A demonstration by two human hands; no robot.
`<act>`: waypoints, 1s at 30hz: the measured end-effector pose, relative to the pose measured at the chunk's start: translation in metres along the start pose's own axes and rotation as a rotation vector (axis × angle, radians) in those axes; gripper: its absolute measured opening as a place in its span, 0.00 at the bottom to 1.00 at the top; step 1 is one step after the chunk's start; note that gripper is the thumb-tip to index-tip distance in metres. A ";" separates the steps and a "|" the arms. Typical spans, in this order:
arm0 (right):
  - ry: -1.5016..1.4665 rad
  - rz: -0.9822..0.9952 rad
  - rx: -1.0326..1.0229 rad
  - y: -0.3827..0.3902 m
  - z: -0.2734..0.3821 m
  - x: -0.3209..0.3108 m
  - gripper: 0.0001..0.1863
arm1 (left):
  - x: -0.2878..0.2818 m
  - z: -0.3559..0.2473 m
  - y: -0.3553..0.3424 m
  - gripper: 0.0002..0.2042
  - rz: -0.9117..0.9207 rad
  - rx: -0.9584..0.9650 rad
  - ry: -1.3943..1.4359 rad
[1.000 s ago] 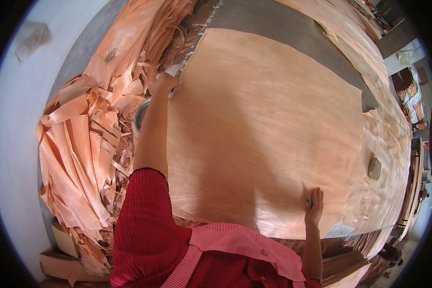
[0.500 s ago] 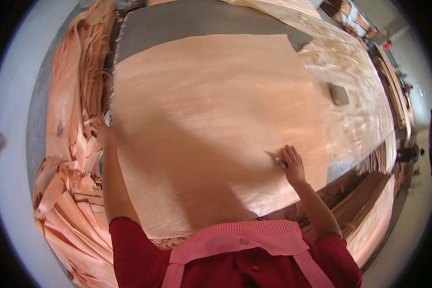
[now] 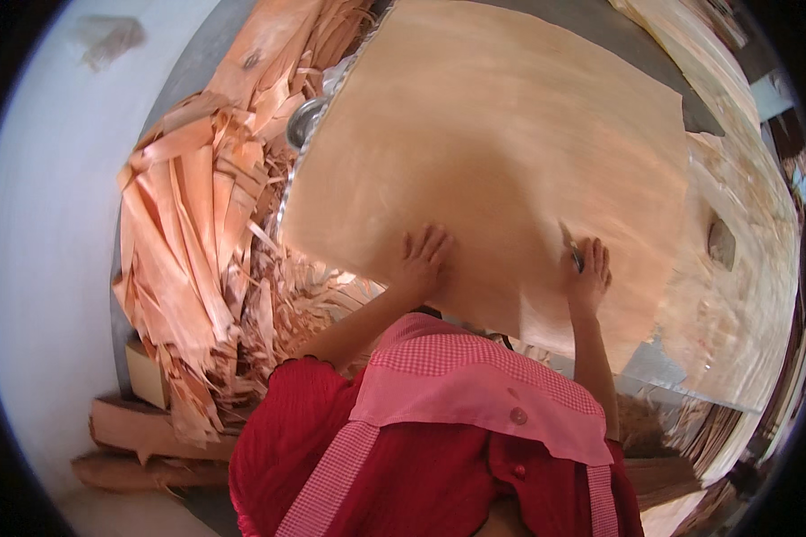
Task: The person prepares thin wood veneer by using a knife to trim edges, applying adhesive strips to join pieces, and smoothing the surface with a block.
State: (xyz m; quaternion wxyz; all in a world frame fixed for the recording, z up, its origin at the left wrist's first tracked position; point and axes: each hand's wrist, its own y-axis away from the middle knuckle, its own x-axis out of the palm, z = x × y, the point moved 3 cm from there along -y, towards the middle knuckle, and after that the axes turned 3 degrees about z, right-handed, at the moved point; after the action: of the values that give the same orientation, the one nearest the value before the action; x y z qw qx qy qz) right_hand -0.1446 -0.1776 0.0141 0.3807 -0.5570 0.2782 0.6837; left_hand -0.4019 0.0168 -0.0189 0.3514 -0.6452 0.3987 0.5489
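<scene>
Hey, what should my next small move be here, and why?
Perhaps slide the left hand lightly across the wood sheet to smooth it: that hand lies palm-down there, seemingly empty, while the right hand holds a small tool.

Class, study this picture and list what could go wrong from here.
The slim tool in the right hand might scratch the wooden sheet beneath it.
The left hand rests bare on the sheet, so a splinter could catch it.
The round grey container sits by the sheet's left edge and might get knocked if the sheet shifts.
</scene>
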 end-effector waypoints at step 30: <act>-1.054 0.372 0.277 0.037 -0.214 -0.016 0.15 | -0.005 -0.241 -0.221 0.23 -0.011 0.343 0.358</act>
State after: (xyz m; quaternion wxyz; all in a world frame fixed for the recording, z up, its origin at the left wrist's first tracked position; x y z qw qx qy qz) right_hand -0.0565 -0.3734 -0.0195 0.4108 -0.0277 0.2311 0.8815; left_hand -0.1002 -0.1017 0.0258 0.3826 -0.6653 0.5384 0.3479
